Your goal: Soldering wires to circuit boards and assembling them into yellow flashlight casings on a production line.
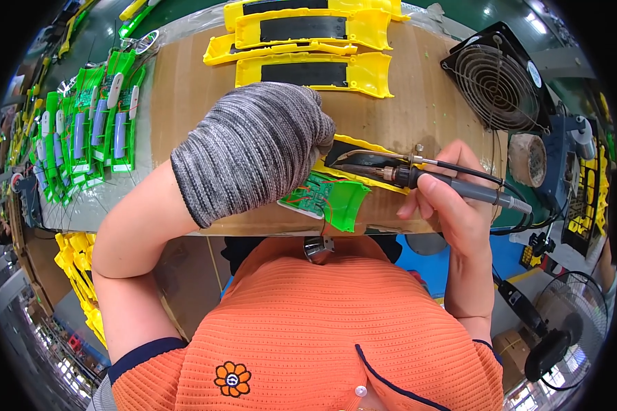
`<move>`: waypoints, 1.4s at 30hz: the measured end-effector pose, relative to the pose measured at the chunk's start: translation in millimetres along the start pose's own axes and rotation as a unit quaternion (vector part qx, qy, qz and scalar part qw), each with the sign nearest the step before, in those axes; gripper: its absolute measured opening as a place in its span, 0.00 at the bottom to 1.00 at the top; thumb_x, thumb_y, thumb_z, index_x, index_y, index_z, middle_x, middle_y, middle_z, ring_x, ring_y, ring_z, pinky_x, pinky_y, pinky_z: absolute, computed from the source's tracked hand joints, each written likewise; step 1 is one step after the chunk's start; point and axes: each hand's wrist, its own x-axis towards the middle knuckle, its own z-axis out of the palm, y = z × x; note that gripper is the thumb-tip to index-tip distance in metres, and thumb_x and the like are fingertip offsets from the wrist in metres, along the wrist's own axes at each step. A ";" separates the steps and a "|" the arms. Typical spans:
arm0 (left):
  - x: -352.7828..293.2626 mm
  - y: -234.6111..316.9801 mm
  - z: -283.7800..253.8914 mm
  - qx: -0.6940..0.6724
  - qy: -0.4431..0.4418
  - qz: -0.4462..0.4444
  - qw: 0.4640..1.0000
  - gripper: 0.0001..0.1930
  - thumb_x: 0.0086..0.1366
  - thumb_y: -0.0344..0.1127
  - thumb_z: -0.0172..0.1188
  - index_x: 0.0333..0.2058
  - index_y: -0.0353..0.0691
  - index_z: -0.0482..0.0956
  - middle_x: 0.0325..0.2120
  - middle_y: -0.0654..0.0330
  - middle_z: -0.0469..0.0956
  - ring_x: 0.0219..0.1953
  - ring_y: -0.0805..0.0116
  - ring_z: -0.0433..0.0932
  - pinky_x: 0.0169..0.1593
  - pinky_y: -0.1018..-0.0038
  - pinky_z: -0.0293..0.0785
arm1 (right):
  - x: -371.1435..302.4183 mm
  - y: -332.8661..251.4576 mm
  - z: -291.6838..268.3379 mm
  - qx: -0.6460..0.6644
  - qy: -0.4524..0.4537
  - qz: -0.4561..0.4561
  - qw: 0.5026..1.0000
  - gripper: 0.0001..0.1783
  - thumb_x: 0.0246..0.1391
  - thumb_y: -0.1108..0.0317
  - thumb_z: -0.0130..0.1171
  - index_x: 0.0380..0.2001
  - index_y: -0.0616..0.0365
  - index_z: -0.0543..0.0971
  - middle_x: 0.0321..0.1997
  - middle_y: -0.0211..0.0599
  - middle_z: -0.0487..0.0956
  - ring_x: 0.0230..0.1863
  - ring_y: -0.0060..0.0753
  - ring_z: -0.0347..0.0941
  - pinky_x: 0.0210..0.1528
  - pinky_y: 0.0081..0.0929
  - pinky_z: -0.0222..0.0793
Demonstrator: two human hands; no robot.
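Note:
My left hand (267, 144), in a grey striped knit glove or sleeve, is curled over the left end of a yellow plastic shell (355, 142) with a dark inside. Its fingertips are hidden beneath it, so what they grip does not show. My right hand (452, 195) is closed round the grey handle of a soldering iron (459, 190). A thin curved metal tube (384, 155) is clamped along the iron, whose tip points left over the yellow shell. Just below lies a green shell (349, 202) with a circuit board (310, 195) and wires. A shiny metal cup (317, 248) hangs at the table edge.
Several yellow shells (315, 72) lie in a row at the back. On the left stand several green shells (120, 130) with boards and batteries. A square fan (495, 81) is at the back right, beside a round tan block (526, 159). Cardboard (185, 89) covers the table.

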 end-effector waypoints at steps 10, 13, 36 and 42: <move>2.1 2.8 -0.5 -0.008 -0.018 -0.017 1.000 0.06 0.56 0.31 0.64 0.33 0.42 0.85 0.30 0.55 0.78 0.37 0.52 0.80 0.41 0.61 0.77 | -9.9 5.2 -10.7 0.040 0.031 -0.035 0.998 0.09 0.56 0.79 0.58 0.34 0.62 0.68 0.23 0.40 0.78 0.21 0.30 0.79 0.24 0.21 0.72; -2.4 -1.0 2.9 -0.018 0.000 -0.009 1.000 0.06 0.56 0.31 0.64 0.33 0.42 0.85 0.30 0.55 0.78 0.37 0.52 0.80 0.41 0.61 0.77 | -13.5 7.2 -15.2 0.036 0.031 -0.058 0.997 0.09 0.57 0.78 0.58 0.34 0.62 0.67 0.21 0.39 0.77 0.20 0.31 0.78 0.23 0.22 0.73; -5.6 19.5 -14.5 0.060 0.077 0.065 0.993 0.07 0.55 0.34 0.67 0.33 0.41 0.83 0.29 0.57 0.76 0.38 0.54 0.77 0.43 0.61 0.74 | -32.7 27.6 -9.5 0.071 0.102 -0.127 0.984 0.11 0.60 0.72 0.57 0.38 0.60 0.64 0.20 0.38 0.72 0.19 0.30 0.71 0.24 0.25 0.69; -16.2 37.6 0.2 0.037 0.055 0.067 0.996 0.09 0.53 0.35 0.69 0.32 0.40 0.83 0.29 0.59 0.76 0.42 0.55 0.76 0.49 0.61 0.72 | -34.0 31.0 -0.5 0.128 0.123 -0.132 0.975 0.09 0.62 0.72 0.55 0.38 0.58 0.64 0.23 0.39 0.73 0.19 0.32 0.71 0.26 0.27 0.70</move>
